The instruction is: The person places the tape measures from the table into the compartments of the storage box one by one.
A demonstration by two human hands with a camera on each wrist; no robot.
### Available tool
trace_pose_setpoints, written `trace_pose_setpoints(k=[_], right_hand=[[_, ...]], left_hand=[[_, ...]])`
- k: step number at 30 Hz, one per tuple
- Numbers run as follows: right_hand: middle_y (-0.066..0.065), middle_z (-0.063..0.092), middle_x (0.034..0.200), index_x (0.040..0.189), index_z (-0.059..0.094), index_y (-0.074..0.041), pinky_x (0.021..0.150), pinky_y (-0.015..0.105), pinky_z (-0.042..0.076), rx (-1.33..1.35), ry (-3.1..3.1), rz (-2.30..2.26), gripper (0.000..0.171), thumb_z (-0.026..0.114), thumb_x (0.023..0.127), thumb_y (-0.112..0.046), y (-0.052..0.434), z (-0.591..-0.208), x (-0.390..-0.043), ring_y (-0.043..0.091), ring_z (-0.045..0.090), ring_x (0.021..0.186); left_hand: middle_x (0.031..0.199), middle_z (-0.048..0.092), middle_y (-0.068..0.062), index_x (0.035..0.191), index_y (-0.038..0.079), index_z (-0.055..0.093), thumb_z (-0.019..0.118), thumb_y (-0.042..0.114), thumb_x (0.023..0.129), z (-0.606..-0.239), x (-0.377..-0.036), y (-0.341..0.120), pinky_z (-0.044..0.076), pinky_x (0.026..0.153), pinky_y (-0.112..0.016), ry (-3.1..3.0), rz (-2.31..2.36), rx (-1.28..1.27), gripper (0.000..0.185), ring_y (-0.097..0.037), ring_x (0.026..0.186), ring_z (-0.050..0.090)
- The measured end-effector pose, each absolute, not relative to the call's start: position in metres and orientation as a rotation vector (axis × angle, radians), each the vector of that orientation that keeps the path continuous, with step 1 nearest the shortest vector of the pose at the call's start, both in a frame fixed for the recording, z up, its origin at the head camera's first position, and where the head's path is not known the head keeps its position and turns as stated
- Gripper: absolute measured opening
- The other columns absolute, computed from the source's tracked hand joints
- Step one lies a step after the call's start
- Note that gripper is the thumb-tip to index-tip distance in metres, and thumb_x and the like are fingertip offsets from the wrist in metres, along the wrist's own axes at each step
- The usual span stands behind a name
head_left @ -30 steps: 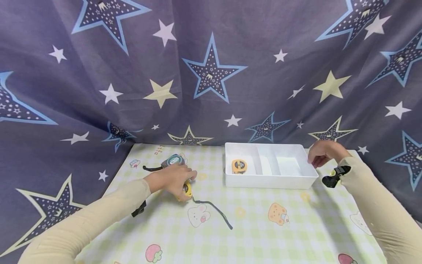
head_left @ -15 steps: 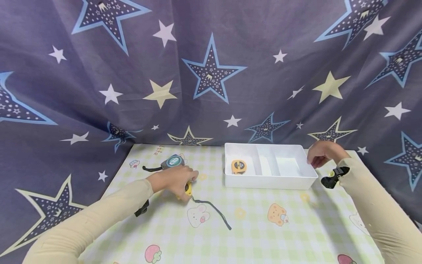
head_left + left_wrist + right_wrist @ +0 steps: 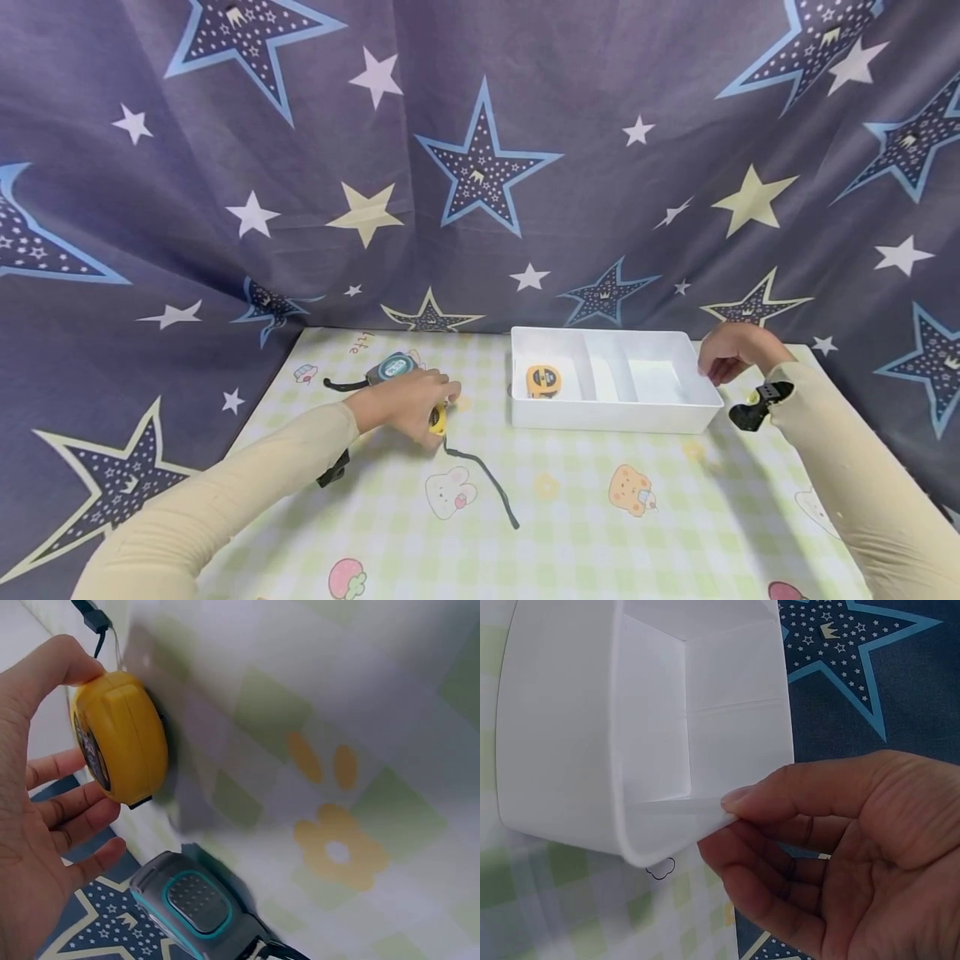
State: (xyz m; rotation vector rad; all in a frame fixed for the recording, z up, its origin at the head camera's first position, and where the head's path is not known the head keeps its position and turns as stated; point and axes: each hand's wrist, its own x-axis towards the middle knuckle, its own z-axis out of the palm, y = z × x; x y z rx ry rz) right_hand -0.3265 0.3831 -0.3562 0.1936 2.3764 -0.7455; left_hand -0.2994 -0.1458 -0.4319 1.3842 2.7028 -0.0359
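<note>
While our left hand (image 3: 401, 406) curls over the yellow tape measure (image 3: 120, 739) at the centre left of the head view, the likeliest trouble, as we judge it, comes from its dark wrist strap (image 3: 483, 483), which trails loose across the table (image 3: 570, 517) toward the lower middle of the frame: lifted carelessly, the strap could drag or swing and pull the case askew in a light grip. The hold looks shallow in the left wrist view, thumb on one end of the case and fingers (image 3: 71, 806) only loosely curled along its far face, so the rounded plastic might slip out if we raise it fast. Just beyond it lies a grey and teal tape measure (image 3: 392, 367), near enough that we could knock it. At the centre right of the head view, our right hand (image 3: 731, 350) pinches the rim of the white divided tray (image 3: 622, 417) at its right end, thumb on top of the rim and fingers (image 3: 757, 889) curled beneath; a tug here could slide or tip the light tray and shift the second yellow tape measure (image 3: 542, 380) resting in its leftmost compartment. The other two compartments show nothing inside. Both hands are closed on what they hold, neither spread wide.
</note>
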Motion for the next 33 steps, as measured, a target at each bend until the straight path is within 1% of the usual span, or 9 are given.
trace_pose_setpoints(k=[5,12,20,28,33], right_hand=[[0.005,0.065,0.074,0.085,0.064,0.001,0.07,0.028,0.058,0.193,2.381,-0.747,0.004,0.065,0.086,-0.003,0.383,-0.356,-0.326,0.013,0.065,0.066],[0.005,0.065,0.074,0.087,0.064,0.003,0.069,0.028,0.058,0.196,2.396,-0.74,0.007,0.065,0.085,-0.003,0.382,-0.355,-0.325,0.014,0.065,0.067],[0.005,0.065,0.074,0.085,0.064,0.001,0.069,0.028,0.058,0.189,2.393,-0.741,0.005,0.065,0.085,-0.003,0.383,-0.356,-0.326,0.014,0.065,0.066],[0.004,0.064,0.073,0.084,0.063,0.001,0.07,0.028,0.058,0.192,2.385,-0.737,0.004,0.064,0.085,-0.003,0.381,-0.356,-0.325,0.013,0.064,0.066],[0.004,0.064,0.073,0.085,0.063,0.002,0.07,0.028,0.058,0.198,2.385,-0.742,0.005,0.064,0.085,-0.002,0.38,-0.355,-0.324,0.013,0.064,0.066]], left_hand=[[0.088,0.056,0.005,0.117,0.012,0.057,0.08,0.049,0.07,-0.434,-0.297,-0.153,0.043,0.068,-0.025,2.722,0.023,1.376,0.065,-0.01,0.077,0.049],[0.089,0.058,0.005,0.11,0.013,0.056,0.082,0.049,0.069,-0.438,-0.295,-0.163,0.046,0.072,-0.027,2.767,0.086,1.402,0.06,-0.01,0.079,0.051],[0.085,0.052,0.008,0.105,0.015,0.056,0.082,0.046,0.068,-0.438,-0.296,-0.16,0.042,0.067,-0.025,2.771,0.073,1.409,0.055,-0.009,0.075,0.046],[0.084,0.053,0.008,0.105,0.014,0.057,0.083,0.048,0.066,-0.44,-0.302,-0.156,0.043,0.067,-0.025,2.767,0.099,1.42,0.058,-0.009,0.075,0.048],[0.085,0.056,0.008,0.106,0.013,0.058,0.083,0.049,0.067,-0.439,-0.305,-0.153,0.045,0.068,-0.025,2.768,0.103,1.433,0.058,-0.009,0.075,0.049]])
